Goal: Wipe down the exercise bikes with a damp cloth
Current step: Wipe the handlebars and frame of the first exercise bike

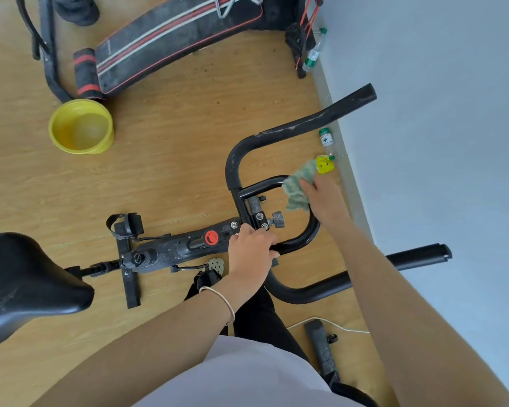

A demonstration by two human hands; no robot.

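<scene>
Directly below the head camera stands the black tubular-steel exercise bike (pixel 188 245), its frame running left to right from the black padded saddle (pixel 21 277) to the handlebar assembly.

Left hand (pixel 252 251): closed round the near side of the glossy black inner handlebar loop (pixel 312 233), steadying it.

Right hand (pixel 323 198): fingers curved over the green-and-white patterned cloth (pixel 297 186), holding it bunched against the far side of the same loop. Thumb position cannot be told.

Governing relation: the scuffed, dusty-looking black far handlebar horn (pixel 306 121) begins at the bend just beyond the cloth. Its long axis runs diagonally away from the person toward the pale wall (pixel 453 113). The right hand is clearly the nearer to it. The left hand is across the loop, well apart from it.

Judgement: the loop is in hand, and the far horn appears not yet wiped. Reaching it calls for sliding the cloth outward along that axis.

Also noted: a round yellow plastic basin (pixel 81 126) on the wood-pattern floor (pixel 174 160), well apart to the left.
</scene>
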